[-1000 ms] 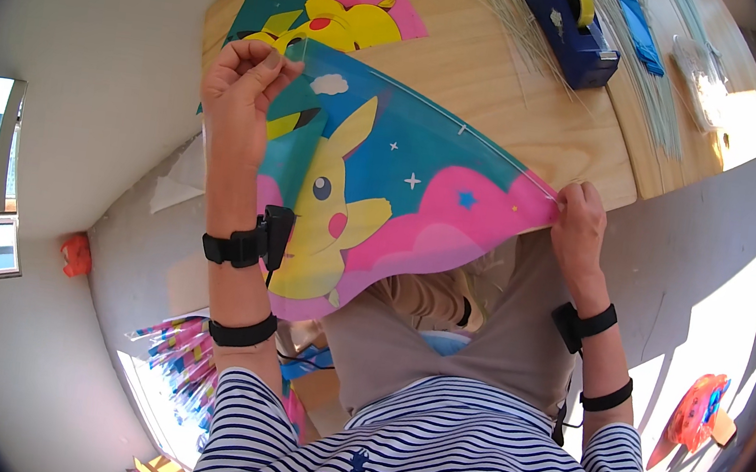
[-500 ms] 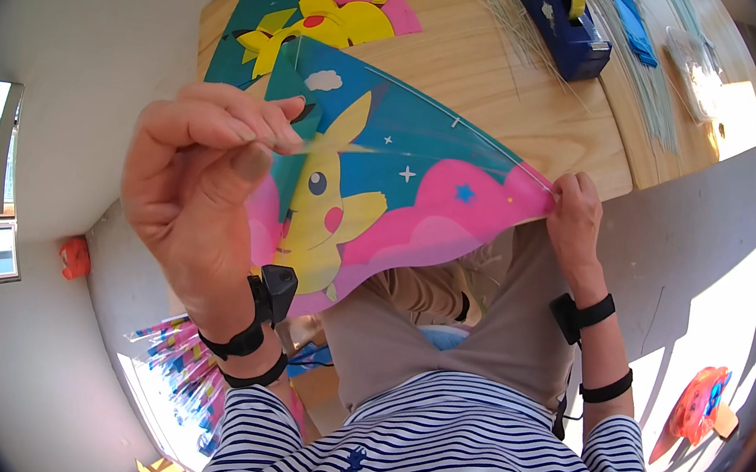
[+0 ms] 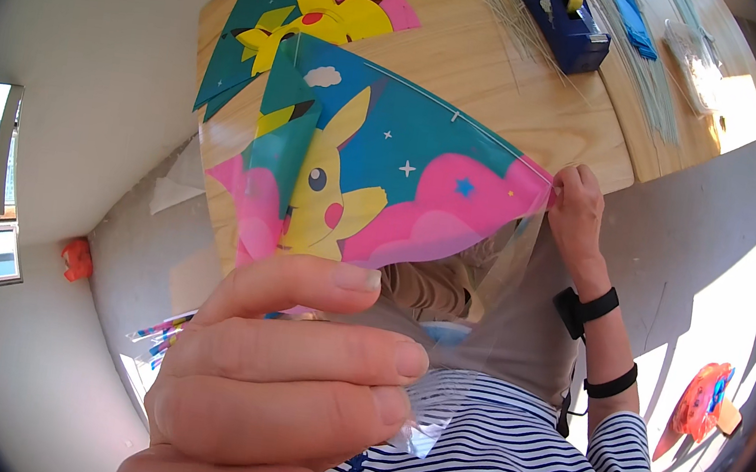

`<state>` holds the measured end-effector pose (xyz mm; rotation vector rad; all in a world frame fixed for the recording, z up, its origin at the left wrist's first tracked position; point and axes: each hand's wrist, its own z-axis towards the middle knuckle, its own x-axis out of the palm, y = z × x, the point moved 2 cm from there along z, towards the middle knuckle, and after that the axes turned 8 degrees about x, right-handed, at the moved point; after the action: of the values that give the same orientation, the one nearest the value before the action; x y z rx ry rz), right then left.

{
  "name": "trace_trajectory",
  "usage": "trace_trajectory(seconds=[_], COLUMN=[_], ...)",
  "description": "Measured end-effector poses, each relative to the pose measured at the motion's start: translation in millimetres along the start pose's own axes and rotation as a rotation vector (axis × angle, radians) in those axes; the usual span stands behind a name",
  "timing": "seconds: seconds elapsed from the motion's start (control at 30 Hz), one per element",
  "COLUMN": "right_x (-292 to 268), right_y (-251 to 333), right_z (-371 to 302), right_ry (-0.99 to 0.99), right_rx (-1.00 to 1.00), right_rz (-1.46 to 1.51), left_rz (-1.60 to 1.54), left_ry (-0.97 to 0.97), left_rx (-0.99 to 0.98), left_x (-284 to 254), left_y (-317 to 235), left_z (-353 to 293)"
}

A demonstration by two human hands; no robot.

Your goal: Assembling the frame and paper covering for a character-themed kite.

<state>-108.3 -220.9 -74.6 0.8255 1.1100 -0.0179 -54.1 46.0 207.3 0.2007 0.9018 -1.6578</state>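
A triangular kite (image 3: 459, 189) in teal, blue and pink, printed with a yellow cartoon figure, lies partly over the table edge with its left part folded over. My right hand (image 3: 578, 204) is closed in a pinch on its right corner. Clear plastic film (image 3: 420, 430) spreads over the kite and down in front of my lap. Large and close, my left hand (image 3: 284, 385) has its fingers curled with the film running to the fingertips; its thumb is hidden. A thin white rod (image 3: 432, 101) runs along the kite's upper edge.
More folded kites (image 3: 330, 13) lie at the table's far left. A blue tape dispenser (image 3: 565, 23), thin pale rods (image 3: 646, 90), blue strips (image 3: 633, 22) and a clear plastic packet (image 3: 691, 67) are at the far right. A red bag (image 3: 702, 403) sits on the floor at right.
My left hand has come down from the kite's left side toward me, drawing clear film with it. The right hand keeps its pinch on the corner, almost unmoved.
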Motion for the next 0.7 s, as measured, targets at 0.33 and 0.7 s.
trace_trajectory(seconds=[0.33,0.7], right_x=[-0.8,-4.3], right_y=[0.9,8.7], right_z=[0.1,1.2], right_ry=[-0.001,0.004], right_rx=[0.023,-0.015], right_rz=[0.015,0.033], left_rz=[-0.365,-0.401], left_ry=[-0.062,-0.238], left_rx=[-0.032,-0.201], left_x=[-1.1,-5.9], left_y=[5.5,-6.8], left_z=[1.8,2.3])
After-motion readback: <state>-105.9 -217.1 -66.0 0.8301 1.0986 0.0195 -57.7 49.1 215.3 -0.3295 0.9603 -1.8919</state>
